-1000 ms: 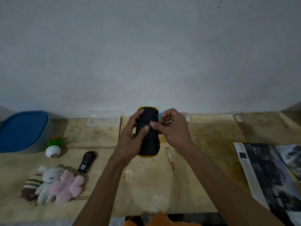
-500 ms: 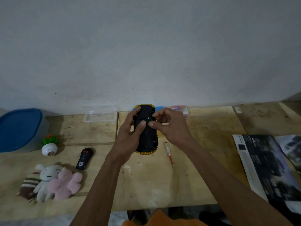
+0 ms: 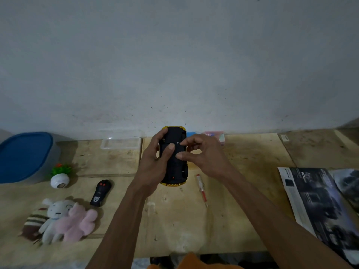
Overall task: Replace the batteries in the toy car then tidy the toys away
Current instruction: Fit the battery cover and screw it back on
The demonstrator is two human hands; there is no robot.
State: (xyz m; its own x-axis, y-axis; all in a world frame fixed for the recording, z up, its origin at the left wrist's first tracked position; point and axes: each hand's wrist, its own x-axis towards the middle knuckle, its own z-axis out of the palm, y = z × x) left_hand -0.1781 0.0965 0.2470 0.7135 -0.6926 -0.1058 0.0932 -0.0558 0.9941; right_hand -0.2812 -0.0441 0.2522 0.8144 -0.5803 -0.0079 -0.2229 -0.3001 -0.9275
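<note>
Head view takes in a wooden table point(image 3: 194, 220) set against a pale wall, with a blue-lidded tub point(image 3: 25, 156) at its far left and an open magazine point(image 3: 318, 200) at the right edge. Nearer the front left lie a heap of soft toys point(image 3: 60, 220), a little potted plant point(image 3: 59, 174) and a black remote point(image 3: 101, 192). Held up over the middle is the toy car point(image 3: 173, 167), belly toward the camera, yellow showing at both ends. His left hand point(image 3: 153, 164) wraps around its side, thumb pressed flat on the underside. His right hand point(image 3: 204, 154) hovers at the car's right edge with thumb and forefinger drawn together; whether they pinch a screw or the cover's lip I cannot tell in this dim light. A red-handled screwdriver point(image 3: 202, 188) lies on the table just right of the car. If the cover is coming off, I'd keep the left thumb clear of the hatch and lift gently from the edge.
</note>
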